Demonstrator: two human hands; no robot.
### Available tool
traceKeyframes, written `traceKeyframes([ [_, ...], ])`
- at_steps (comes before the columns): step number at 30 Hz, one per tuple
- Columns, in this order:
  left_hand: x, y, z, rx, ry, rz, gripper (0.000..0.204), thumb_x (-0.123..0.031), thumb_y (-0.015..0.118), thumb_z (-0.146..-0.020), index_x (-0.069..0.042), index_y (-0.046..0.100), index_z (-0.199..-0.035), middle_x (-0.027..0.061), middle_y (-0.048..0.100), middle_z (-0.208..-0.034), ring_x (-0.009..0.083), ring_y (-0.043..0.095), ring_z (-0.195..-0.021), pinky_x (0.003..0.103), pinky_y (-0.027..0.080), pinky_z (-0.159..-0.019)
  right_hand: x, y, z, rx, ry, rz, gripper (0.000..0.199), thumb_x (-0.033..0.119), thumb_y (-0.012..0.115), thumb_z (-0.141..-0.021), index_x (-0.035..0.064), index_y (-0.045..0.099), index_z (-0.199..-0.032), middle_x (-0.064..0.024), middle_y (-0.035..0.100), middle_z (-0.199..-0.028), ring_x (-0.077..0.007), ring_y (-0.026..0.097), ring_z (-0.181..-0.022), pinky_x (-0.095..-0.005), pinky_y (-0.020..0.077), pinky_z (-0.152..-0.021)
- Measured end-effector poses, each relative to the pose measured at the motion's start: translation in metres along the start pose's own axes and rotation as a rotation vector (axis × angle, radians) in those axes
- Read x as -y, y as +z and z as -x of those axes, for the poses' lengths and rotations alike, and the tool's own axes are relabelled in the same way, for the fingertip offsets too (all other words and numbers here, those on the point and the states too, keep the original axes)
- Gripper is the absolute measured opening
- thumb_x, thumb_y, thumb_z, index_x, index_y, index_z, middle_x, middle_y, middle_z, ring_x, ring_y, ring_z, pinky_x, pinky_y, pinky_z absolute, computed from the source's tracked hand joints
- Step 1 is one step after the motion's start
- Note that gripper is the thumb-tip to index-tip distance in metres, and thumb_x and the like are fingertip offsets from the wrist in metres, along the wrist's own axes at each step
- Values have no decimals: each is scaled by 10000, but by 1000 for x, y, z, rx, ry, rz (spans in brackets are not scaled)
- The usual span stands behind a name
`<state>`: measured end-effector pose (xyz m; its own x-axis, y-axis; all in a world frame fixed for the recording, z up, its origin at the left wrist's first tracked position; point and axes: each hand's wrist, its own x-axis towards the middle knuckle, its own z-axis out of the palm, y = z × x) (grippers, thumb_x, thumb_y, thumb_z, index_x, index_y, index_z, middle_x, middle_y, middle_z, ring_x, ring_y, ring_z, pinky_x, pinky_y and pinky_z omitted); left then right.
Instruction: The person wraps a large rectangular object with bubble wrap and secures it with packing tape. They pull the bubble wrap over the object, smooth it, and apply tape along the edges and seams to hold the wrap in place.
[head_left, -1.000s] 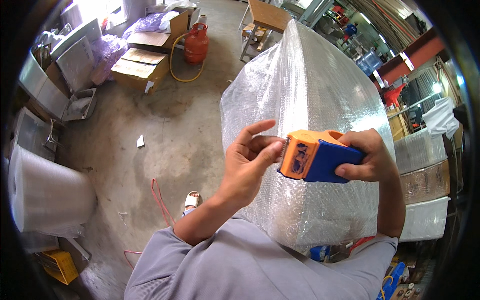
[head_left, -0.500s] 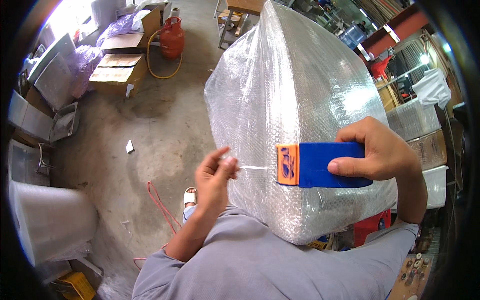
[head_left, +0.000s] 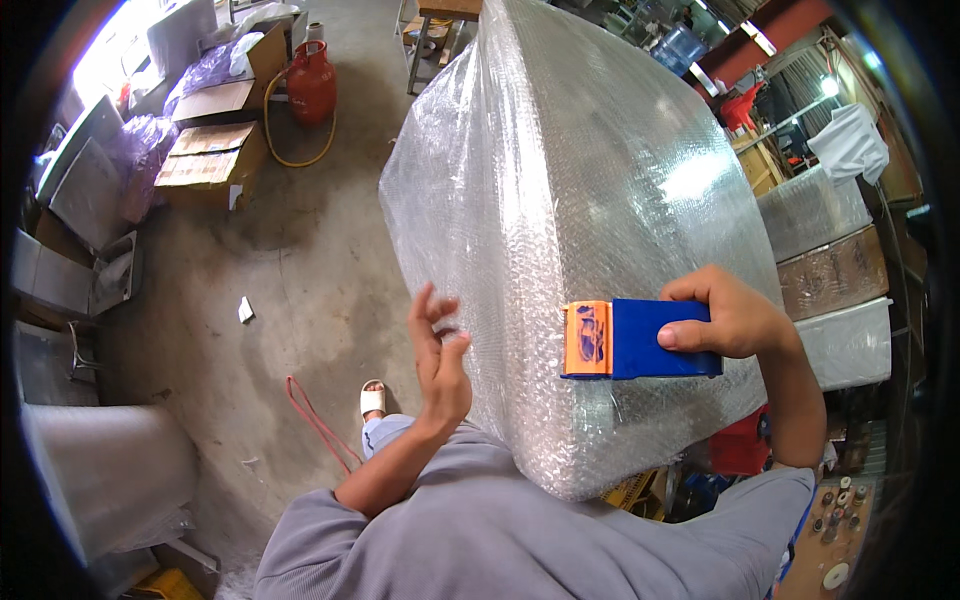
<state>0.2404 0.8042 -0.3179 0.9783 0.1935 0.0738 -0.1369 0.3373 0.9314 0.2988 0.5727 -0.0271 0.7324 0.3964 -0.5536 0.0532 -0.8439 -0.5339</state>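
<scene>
A large bulky item wrapped in clear bubble wrap (head_left: 620, 190) stands in front of me, its edge running toward my body. My right hand (head_left: 730, 315) grips a blue tape dispenser (head_left: 645, 338) with an orange front end, thumb on top and the fingers around its far side. The dispenser's orange end is over the front edge of the wrapping. My left hand (head_left: 440, 370) is raised beside the left face of the wrapping, its fingers apart and nothing visible in them. Whether its fingertips touch the wrap is hard to tell.
At the far left, a red gas cylinder (head_left: 311, 85) with a yellow hose stands by cardboard boxes (head_left: 205, 160). A big roll of bubble wrap (head_left: 115, 475) lies at left. A red cord (head_left: 310, 410) trails on the floor. Wrapped boxes (head_left: 825, 270) are stacked at right.
My left hand has let go of the tape strip that stretched from the dispenser, and its fingers have spread. The dispenser has shifted slightly in my right hand's grip. The whole view has turned a little.
</scene>
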Motion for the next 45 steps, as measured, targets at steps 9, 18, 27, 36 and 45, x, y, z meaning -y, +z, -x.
traceKeyframes([
  [9, -16, 49, -11, 548, 464, 55, 1018, -481, 474, -1012, -23, -231, -1587, 282, -212, -1665, 409, -162, -1562, 536, -74, -1244, 0, -10, 19, 37, 83, -29, 463, 450, 743, -911, -11, 702, -900, -28, 655, -755, -98, 587, -709, -278, 485, -648],
  [18, -25, 44, -20, 576, 642, -184, 968, -351, 483, -1009, 25, -199, -1584, 344, -139, -1656, 465, -131, -1558, 573, -60, -1237, 10, -41, 55, -11, 184, 242, 559, 514, 686, -922, -44, 705, -889, -91, 660, -717, -162, 605, -642, -320, 497, -628],
  [27, -38, 41, -44, 605, 1243, -240, 757, 28, 596, -837, 43, 303, -1535, 130, 691, -1287, 336, 594, -1289, 505, 374, -1157, 133, -1, 28, -4, 393, 1117, 389, 383, 708, -848, -3, 756, -831, -206, 725, -796, -391, 715, -754, -421, 581, -674],
  [36, -49, 41, -53, 741, 1171, -244, 711, -39, 659, -695, 35, 540, -1392, 139, 679, -1202, 304, 644, -1155, 478, 467, -1071, 150, 43, 7, 410, 655, 1541, 274, 216, 789, -778, 63, 756, -1002, -135, 741, -878, -307, 736, -847, -419, 558, -751],
  [45, -116, 50, -64, 1232, 1002, -400, 472, -144, 638, -921, -11, 589, -1371, 221, 583, -1369, 347, 547, -1313, 487, 449, -1087, 61, 98, 111, -1045, 584, 869, 385, 318, 784, -830, -7, 669, -1001, -216, 702, -986, -419, 687, -888, -503, 545, -784],
])
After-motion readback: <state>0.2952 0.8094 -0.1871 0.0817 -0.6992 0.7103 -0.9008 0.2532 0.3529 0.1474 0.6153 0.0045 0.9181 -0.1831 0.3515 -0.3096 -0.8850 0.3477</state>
